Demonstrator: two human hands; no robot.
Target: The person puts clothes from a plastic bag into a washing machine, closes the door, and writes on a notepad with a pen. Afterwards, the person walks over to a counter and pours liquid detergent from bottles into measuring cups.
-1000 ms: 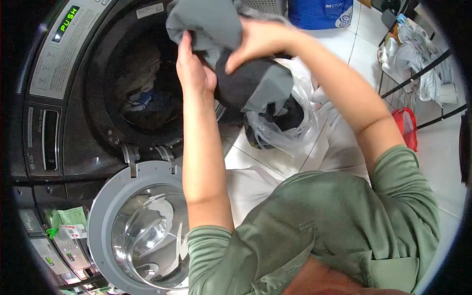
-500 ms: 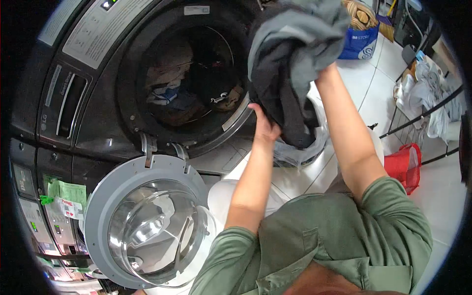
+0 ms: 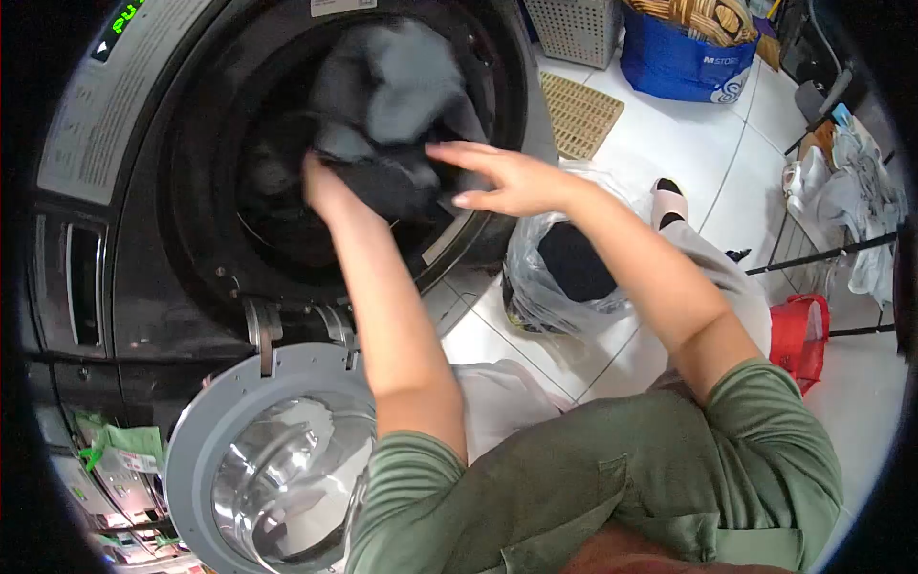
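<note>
A bundle of grey and black clothes (image 3: 406, 91) fills the mouth of the front-loading washing machine (image 3: 186, 206), blurred by motion. My left hand (image 3: 327, 191) reaches into the drum at the bundle's lower left side. Its fingers are smeared and partly hidden, so their grip does not show. My right hand (image 3: 512, 180) is at the right of the opening, fingers apart and pointing towards the bundle; whether the fingertips touch the cloth I cannot tell. Below the opening hangs the round glass door (image 3: 287, 469), swung wide. Behind my right forearm stands a container lined with a clear plastic bag (image 3: 531, 273), black cloth inside.
A blue shopping bag (image 3: 669, 62) holding a woven basket stands on the tiled floor at the back, beside a grey perforated bin (image 3: 574, 29) and a tan mat (image 3: 580, 115). On the right are a red bag (image 3: 798, 335) and a wire rack (image 3: 803, 234) with plastic bags.
The grey and black clothes have moved left from above the lined container into the washer opening. Both hands moved with them, and my right hand has let go. The view has shifted.
</note>
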